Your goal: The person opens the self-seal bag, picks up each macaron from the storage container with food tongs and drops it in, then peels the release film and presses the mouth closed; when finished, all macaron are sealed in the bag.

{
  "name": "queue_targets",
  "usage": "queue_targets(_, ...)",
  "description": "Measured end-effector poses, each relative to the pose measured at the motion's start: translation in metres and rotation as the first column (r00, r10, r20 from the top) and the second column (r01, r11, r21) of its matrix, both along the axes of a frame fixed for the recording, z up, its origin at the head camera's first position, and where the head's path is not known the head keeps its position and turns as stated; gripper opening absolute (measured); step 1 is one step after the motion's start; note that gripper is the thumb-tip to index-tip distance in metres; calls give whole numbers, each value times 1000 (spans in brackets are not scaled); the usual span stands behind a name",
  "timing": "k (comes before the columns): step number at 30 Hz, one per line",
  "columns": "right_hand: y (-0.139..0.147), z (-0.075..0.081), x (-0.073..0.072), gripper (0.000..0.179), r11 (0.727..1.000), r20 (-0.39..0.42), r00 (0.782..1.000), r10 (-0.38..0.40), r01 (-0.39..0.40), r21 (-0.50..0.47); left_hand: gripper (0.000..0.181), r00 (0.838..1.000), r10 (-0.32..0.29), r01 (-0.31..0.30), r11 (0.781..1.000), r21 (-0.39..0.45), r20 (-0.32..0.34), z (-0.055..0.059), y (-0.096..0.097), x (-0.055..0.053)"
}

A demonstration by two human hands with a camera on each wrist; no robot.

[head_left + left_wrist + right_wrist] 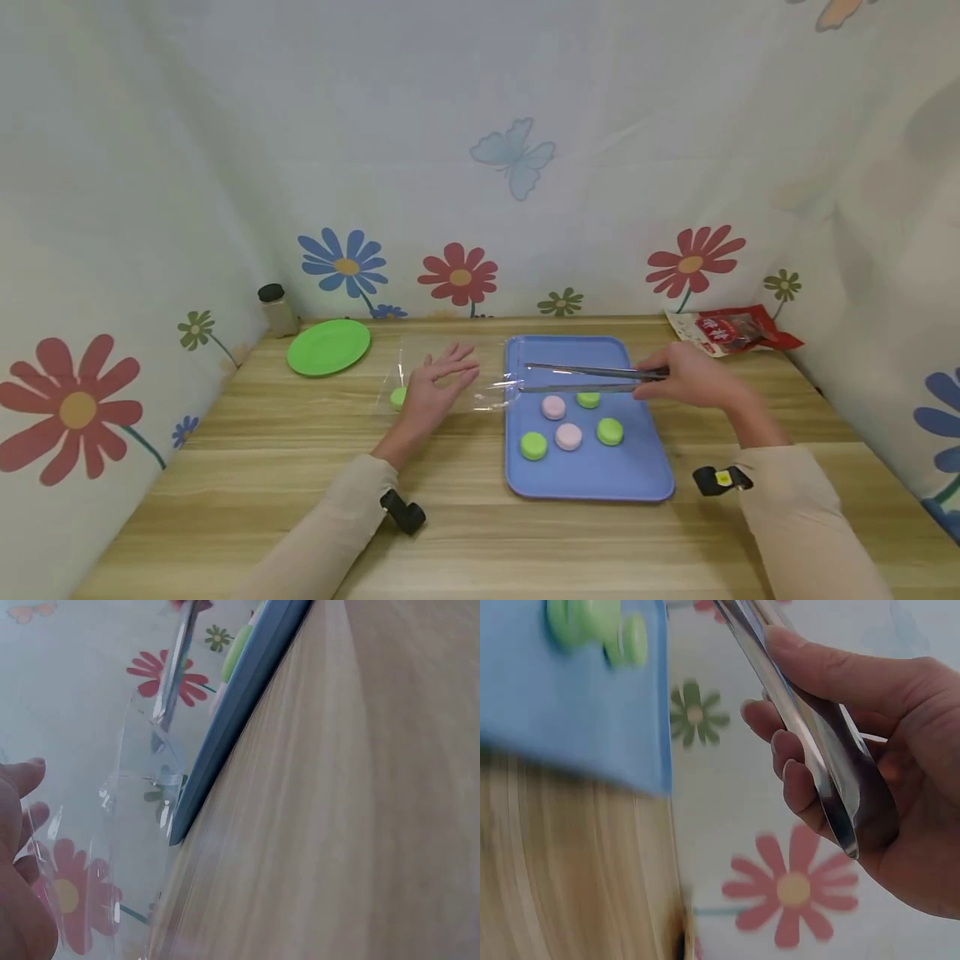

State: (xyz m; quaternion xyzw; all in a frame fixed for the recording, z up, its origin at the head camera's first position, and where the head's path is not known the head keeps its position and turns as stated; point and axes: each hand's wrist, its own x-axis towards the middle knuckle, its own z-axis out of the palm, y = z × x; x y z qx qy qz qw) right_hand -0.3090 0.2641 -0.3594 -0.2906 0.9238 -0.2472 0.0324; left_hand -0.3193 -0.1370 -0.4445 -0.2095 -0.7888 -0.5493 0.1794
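My right hand (686, 377) grips metal tongs (810, 727) by their handle end. The tongs' two arms stand apart above the blue tray (592, 483), with nothing seen between them. On the tray lie green macarons (533, 446) and pink macarons (568, 437). My left hand (437, 392) is at a clear plastic box (498, 396) left of the tray, fingers fairly straight. In the left wrist view, the fingers (26, 776) are beside the clear plastic (112, 847); contact is hard to make out. Another green macaron (398, 398) shows at the box's left end.
A green plate (328, 347) lies at the back left, beside a small jar (278, 311) with a black lid. At the back right is a red and white food packet (735, 329). A flowered cloth (405, 183) hangs behind the wooden table (465, 533).
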Motion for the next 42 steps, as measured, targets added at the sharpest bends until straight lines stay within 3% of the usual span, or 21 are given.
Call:
queue_targets(9, 67, 4, 11, 48, 982, 79, 985, -152, 141, 128, 23, 1000, 0, 0, 1000, -4, -5, 0, -2, 1)
queue_targets(17, 93, -11, 5, 45, 983, 46, 988, -150, 143, 115, 22, 1000, 3, -3, 1000, 5, -5, 3, -1, 3)
queue_targets(27, 99, -24, 0, 46, 977, 42, 982, -186, 180, 115, 23, 1000, -12, 12, 1000, 23, 9, 0, -1, 0)
queue_targets(36, 99, -35, -2, 44, 982, 98, 979, -177, 169, 90, 23, 1000, -12, 12, 1000, 10, 2, -1, 0, 1)
queue_targets(42, 92, -31, 1, 43, 982, 113, 976, -186, 181, 50, 22, 1000, -20, 20, 999, 31, 16, -1, 1, 1)
